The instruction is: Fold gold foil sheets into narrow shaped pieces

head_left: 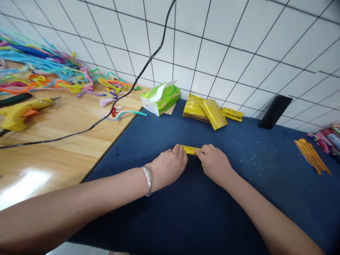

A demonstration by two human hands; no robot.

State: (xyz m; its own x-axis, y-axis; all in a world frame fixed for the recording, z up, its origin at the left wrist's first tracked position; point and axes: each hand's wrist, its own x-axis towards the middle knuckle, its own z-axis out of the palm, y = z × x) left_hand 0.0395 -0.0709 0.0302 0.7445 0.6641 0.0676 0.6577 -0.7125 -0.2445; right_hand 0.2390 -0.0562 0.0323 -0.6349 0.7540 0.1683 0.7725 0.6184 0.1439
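Between my hands lies a narrow folded strip of shiny gold paper point(190, 150), on the dark blue table surface point(170, 212). My left hand point(170, 164), below a silver bangle, closes its fingers on the strip's left end. At the right end, my right hand point(214, 162) pinches the strip with thumb and fingers. Both hands rest low over the blue surface, and the fingers cover the strip's two ends. Beyond them is a stack of gold paper sheets point(195, 109), with one loose gold sheet point(214, 114) leaning over its front.
Against the tiled wall stand a green tissue box point(162, 99) and a black phone point(275, 112). Folded gold strips point(312, 156) lie far right. On the wooden table at left are a yellow glue gun point(23, 113), a black cable point(127, 92) and tangled pipe cleaners point(53, 71).
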